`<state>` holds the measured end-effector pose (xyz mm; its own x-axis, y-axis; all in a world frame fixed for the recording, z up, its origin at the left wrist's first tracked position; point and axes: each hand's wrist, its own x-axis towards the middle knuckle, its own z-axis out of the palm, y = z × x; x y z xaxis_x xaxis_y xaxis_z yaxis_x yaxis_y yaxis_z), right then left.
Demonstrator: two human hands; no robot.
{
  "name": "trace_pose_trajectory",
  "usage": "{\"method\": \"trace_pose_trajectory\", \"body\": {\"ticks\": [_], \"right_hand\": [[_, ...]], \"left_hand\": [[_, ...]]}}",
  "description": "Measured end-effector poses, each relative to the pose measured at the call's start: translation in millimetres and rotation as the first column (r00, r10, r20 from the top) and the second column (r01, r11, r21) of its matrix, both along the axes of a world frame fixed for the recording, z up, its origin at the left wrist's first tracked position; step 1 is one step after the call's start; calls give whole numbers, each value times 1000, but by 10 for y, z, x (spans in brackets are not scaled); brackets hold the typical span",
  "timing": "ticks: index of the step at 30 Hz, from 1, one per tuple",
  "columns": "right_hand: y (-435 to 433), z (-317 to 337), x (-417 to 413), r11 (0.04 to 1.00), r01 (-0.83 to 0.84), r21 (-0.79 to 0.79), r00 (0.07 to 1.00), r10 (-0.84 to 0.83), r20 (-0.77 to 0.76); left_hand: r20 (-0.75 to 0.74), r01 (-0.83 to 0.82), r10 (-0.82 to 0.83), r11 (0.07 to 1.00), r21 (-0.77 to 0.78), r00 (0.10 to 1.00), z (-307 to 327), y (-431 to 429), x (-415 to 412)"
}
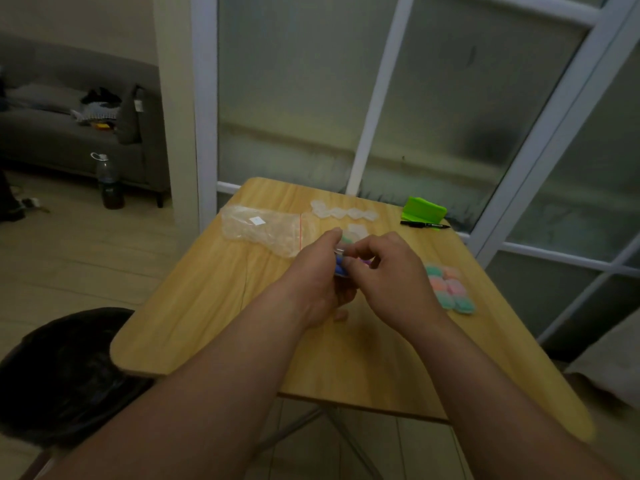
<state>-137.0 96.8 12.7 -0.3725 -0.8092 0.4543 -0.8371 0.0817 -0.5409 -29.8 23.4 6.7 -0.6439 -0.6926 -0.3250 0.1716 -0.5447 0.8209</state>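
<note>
The left hand (313,282) and right hand (394,271) pinch a piece (340,265) and hide most of it; only blue and purple slivers show. The bag (266,228) has a label (257,220) too small to read.

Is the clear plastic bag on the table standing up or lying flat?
Lying flat: the plastic bag is spread, crumpled, on the table.
</note>
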Motion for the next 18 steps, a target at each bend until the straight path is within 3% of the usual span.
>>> {"method": "trace_pose_trajectory", "body": {"ticks": [6,10,18], "right_hand": [[-22,13,-97,989,12,-151,988,11,151],[-22,12,-120,996,-55,-69,970,69,231],[103,14,19,985,-172,15,984,171,58]], "left_hand": [[-5,11,-11,1000,5,1000,37,-20,29],[-42,42,-42,999,3,998,50,-8,12],[-84,27,-23,999,47,996,97,-30,82]]}}
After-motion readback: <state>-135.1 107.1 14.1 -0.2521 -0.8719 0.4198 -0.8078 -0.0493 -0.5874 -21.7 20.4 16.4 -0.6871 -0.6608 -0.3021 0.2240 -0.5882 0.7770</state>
